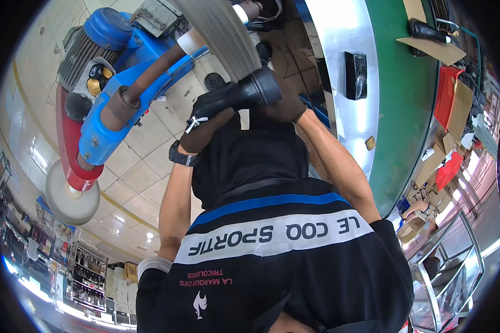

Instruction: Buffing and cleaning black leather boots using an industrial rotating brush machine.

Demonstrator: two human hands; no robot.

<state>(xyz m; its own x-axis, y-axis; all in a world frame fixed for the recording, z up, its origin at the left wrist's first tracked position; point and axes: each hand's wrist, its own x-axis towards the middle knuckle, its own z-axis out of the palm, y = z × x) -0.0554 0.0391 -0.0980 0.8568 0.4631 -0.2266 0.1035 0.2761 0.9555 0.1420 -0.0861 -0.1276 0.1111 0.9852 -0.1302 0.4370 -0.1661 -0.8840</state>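
Note:
Both my hands wear dark brown gloves and hold a black boot (228, 101) sideways in front of my body. My left hand (205, 132) is wrapped round the boot's left part, beside a white tie (196, 123) on it. At the boot's right end, near its wide round opening, my right hand (288, 104) grips; its fingers are partly hidden. A large grey-brown buffing wheel (225, 39) reaches down to the boot's upper side. The two meet in the picture, though I cannot tell how firmly they touch.
A blue machine (97, 130) with a motor (106, 29) and a bare brown shaft (155, 72) stands left; a pale round wheel (72, 191) is at its near end. Right runs a metal ledge (350, 127) bearing a black block (355, 75), beside a green surface (403, 111) and cardboard boxes (461, 108).

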